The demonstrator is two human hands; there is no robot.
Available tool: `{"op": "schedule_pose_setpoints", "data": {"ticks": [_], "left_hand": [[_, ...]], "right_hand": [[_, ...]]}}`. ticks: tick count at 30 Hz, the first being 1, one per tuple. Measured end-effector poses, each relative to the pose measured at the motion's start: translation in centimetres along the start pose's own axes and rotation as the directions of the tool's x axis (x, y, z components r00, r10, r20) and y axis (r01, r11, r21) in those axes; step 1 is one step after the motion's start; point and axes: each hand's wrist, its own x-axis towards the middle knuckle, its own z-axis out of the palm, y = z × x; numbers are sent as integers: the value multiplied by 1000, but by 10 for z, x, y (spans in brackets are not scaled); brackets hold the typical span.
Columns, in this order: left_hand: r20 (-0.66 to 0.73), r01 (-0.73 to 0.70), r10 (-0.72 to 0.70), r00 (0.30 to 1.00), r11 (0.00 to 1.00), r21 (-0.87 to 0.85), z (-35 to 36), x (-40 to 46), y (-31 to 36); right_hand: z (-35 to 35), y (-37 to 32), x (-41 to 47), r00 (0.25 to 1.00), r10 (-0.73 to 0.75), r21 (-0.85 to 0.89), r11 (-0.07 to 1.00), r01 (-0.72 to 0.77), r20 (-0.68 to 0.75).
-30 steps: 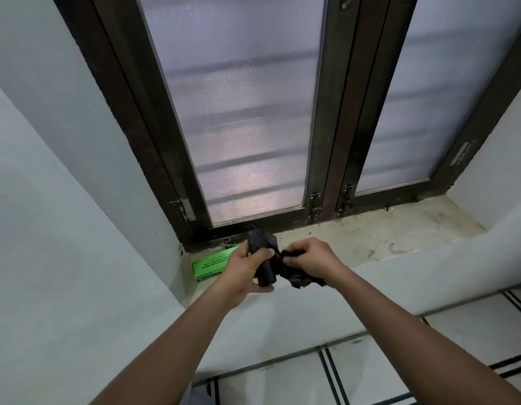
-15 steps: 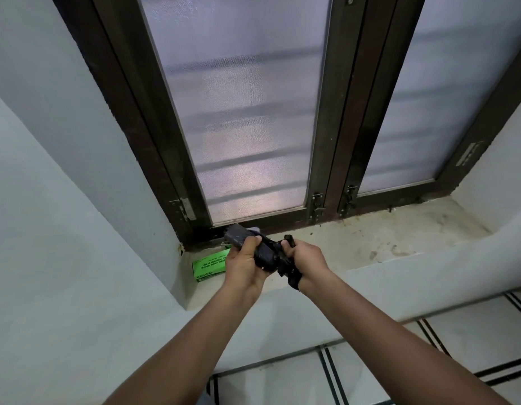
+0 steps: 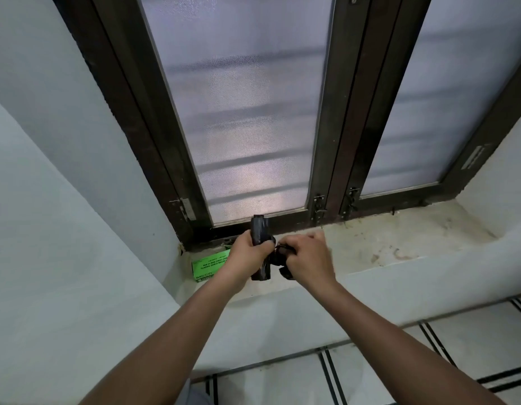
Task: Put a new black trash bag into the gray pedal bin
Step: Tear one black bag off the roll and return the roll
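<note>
Head view, left hand [image 3: 247, 255]: closing in a full fist around a black trash bag roll [image 3: 260, 232], which is standing close to upright; the top end is projecting above the knuckles and the lower end is showing below the palm.
Head view, right hand [image 3: 307, 263]: pinching a crumpled bunch of black plastic film [image 3: 278, 258] with fingers curled tight; this film is appearing to be the loose end of the same roll, though motion blur on the fingers is making the join hard to confirm.
Head view, position of both hands: hovering just above the front edge of the window sill [image 3: 399, 244], nearly touching each other, with the black plastic bridging the gap between them.
Head view, green box [image 3: 208, 266]: lying flat on the sill in its left corner, partly hidden behind the left hand, printed lettering facing up.
Head view, sill surface: showing stains and specks toward the right.
Head view, window [image 3: 253, 112]: standing behind the sill with frosted panes in dark frames.
Head view, pedal bin: falling outside the frame.
Head view, floor [image 3: 282, 381]: showing pale tiles with dark double lines below the forearms.
</note>
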Motion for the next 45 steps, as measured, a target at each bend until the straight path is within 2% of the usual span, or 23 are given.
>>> {"op": "schedule_pose_setpoints", "data": {"ticks": [1, 2, 3, 5, 8, 13, 15, 17, 21, 24, 27, 30, 33, 35, 36, 37, 39, 41, 42, 43, 45], "left_hand": [[23, 41, -39, 999, 994, -106, 1, 2, -1], [44, 83, -74, 996, 971, -226, 3, 3, -2], [50, 119, -108, 993, 932, -342, 6, 5, -4], [19, 164, -179, 984, 848, -505, 13, 8, -6], [-38, 191, -272, 961, 761, -619, 21, 13, -9], [-4, 247, -385, 923, 601, -760, 28, 12, -8], [-36, 206, -412, 911, 528, -824, 28, 13, -9], [-81, 150, -430, 899, 477, -866, 28, 16, -12], [-142, 62, -464, 874, 397, -916, 30, 13, -9], [-155, 10, -467, 870, 332, -943, 34, 6, -2], [-120, 16, -452, 884, 287, -958, 35, 3, 1], [-88, 23, -450, 889, 234, -972, 35, 2, 5], [-69, 36, -438, 896, 227, -973, 37, -2, 10], [-52, 70, -433, 900, 261, -963, 36, -5, 9], [-35, 108, -420, 907, 310, -945, 33, -5, 10], [-17, 142, -386, 922, 381, -914, 29, -8, 12], [-38, 147, -285, 958, 602, -785, 16, -7, 14], [-59, 111, -173, 983, 823, -557, 1, -5, 18], [-42, 108, -144, 989, 877, -469, -4, -4, 20], [-19, 108, -125, 992, 913, -394, -9, -4, 22], [11, 90, -90, 996, 961, -263, -16, -4, 26]], "right_hand": [[1, -3, 0, 996, 86, 230, 969, -92, 36], [2, -7, 0, 984, 167, 387, 905, -177, 59], [4, -11, 1, 971, 229, 451, 862, -232, 62], [6, -16, 1, 944, 320, 516, 797, -314, 79], [12, -18, 3, 889, 423, 625, 651, -432, 174], [20, -22, 5, 783, 489, 783, 276, -557, 385], [25, -24, 4, 746, 491, 810, 129, -573, 450], [31, -24, 4, 724, 482, 814, 36, -579, 493], [37, -23, 5, 688, 471, 805, -87, -587, 552], [34, -24, 5, 691, 438, 800, -121, -588, 574], [33, -25, 7, 690, 412, 787, -123, -605, 595], [34, -24, 12, 695, 373, 783, -179, -596, 614], [33, -23, 12, 696, 334, 771, -225, -596, 636], [31, -22, 9, 707, 315, 771, -170, -614, 633], [27, -21, 7, 723, 310, 777, -96, -622, 617], [19, -19, 5, 752, 295, 786, 4, -618, 590], [-1, -16, 3, 831, 200, 780, 288, -556, 519], [-23, -13, 4, 873, 59, 656, 636, -407, 485], [-30, -12, 4, 875, 11, 566, 759, -323, 484], [-36, -12, 5, 879, -3, 481, 838, -258, 477], [-42, -13, 7, 904, 13, 346, 921, -177, 428]]}}
